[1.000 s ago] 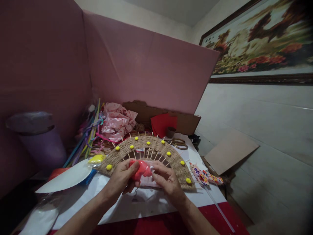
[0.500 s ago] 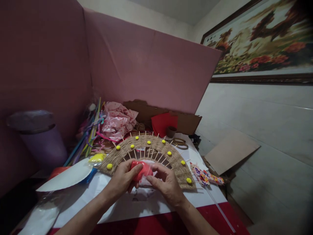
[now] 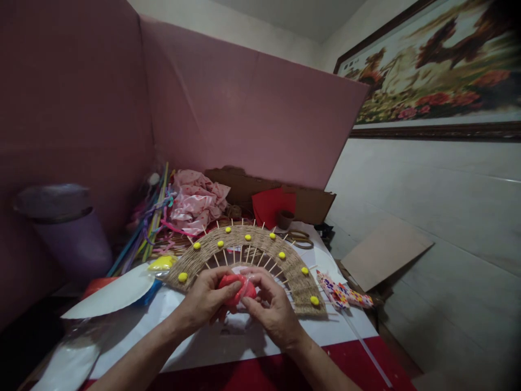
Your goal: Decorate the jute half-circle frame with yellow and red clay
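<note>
Both my hands meet in front of me over a white sheet (image 3: 244, 342). My left hand (image 3: 205, 298) and my right hand (image 3: 271, 307) are closed together on a lump of red clay in a clear plastic bag (image 3: 238, 290). Just behind them lies a half-round fan of woven twine on wooden sticks (image 3: 252, 250), dotted with several small yellow clay balls such as the yellow clay ball (image 3: 313, 300) near my right hand.
A paper plate (image 3: 114, 296) and a yellow clay packet (image 3: 160, 264) lie left. Behind: coloured straws (image 3: 148, 228), pink crumpled wrap (image 3: 195, 202), red paper (image 3: 271, 205), scissors (image 3: 299, 239), cardboard (image 3: 244, 184). A patterned packet (image 3: 342, 293) lies right. Purple bin (image 3: 69, 233) at far left.
The red clay bag has been squeezed and bunched up between my hands. My right fingers have curled in closer over it, and the flat plastic tail is now gathered in.
</note>
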`<state>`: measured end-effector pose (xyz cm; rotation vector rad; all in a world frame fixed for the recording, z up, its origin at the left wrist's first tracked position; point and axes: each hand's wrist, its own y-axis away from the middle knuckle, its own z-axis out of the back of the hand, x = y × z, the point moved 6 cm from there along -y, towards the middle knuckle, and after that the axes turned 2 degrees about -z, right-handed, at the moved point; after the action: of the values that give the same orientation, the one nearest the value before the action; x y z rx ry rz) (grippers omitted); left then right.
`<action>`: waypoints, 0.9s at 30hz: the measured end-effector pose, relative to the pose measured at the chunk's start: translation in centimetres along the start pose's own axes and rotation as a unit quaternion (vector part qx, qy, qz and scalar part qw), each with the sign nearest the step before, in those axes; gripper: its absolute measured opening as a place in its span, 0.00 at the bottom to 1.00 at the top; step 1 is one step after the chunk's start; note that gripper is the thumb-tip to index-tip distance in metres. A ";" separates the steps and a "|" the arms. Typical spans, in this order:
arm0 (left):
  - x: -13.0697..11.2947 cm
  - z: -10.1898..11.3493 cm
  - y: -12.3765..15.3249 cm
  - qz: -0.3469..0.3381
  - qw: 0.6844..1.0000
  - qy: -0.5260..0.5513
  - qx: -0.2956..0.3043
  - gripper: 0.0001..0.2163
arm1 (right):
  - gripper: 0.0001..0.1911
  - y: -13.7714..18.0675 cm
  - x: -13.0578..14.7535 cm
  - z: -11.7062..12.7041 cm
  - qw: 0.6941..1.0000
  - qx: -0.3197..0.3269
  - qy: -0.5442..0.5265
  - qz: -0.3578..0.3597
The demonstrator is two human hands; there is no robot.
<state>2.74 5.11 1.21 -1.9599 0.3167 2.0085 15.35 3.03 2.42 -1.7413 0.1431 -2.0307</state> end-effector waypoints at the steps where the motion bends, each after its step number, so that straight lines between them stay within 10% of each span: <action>1: 0.1 0.0 0.1 0.006 1.000 -0.003 -0.002 0.14 | 0.05 0.0 -0.1 -0.1 1.000 0.000 -0.008 0.003; 16: 0.7 -0.1 -0.1 0.024 0.995 0.043 -0.088 0.13 | 0.05 0.6 1.3 1.0 0.976 -0.129 0.139 0.111; 27: 0.6 0.3 -0.1 0.015 0.995 0.011 -0.102 0.12 | 0.11 1.3 1.8 0.2 0.959 -0.092 0.204 0.174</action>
<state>2.53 5.35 0.68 -2.1114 0.1501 2.1123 15.73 1.21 3.68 -1.2556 0.7356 -2.1242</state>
